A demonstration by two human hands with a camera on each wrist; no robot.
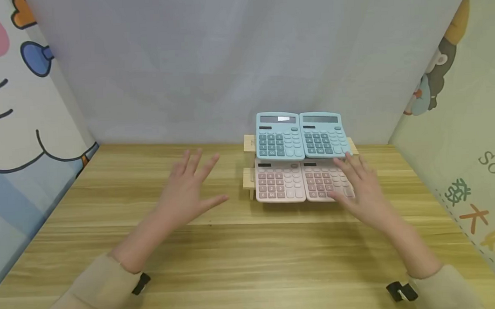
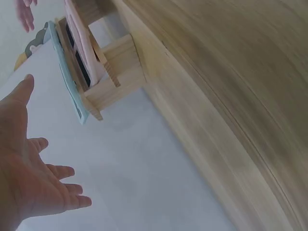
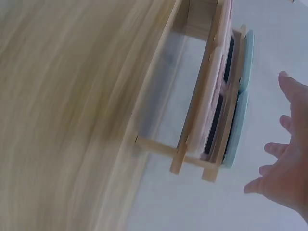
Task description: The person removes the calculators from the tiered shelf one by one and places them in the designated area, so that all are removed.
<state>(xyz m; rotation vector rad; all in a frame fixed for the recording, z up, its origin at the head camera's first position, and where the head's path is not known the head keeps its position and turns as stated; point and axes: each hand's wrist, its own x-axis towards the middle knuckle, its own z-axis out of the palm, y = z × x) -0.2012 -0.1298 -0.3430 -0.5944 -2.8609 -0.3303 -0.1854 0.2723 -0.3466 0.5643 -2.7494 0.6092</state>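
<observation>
Two blue calculators, a left one [image 1: 279, 136] and a right one [image 1: 324, 135], lie side by side on the upper tier of a wooden rack [image 1: 248, 178]. Below them on the lower tier are two pink calculators, a left one [image 1: 280, 182] and a right one [image 1: 322, 181]. My right hand [image 1: 365, 192], fingers spread, overlaps the right pink calculator in the head view; the right wrist view shows it apart from the rack. To the rack's left, my left hand [image 1: 186, 188] hovers over the table with fingers spread, holding nothing.
The rack stands on a wood-grain table [image 1: 220, 268] near its back edge. Behind it hangs a plain grey backdrop [image 1: 184, 74]. Cartoon-printed panels border the left [image 1: 16, 148] and right [image 1: 461, 138] sides.
</observation>
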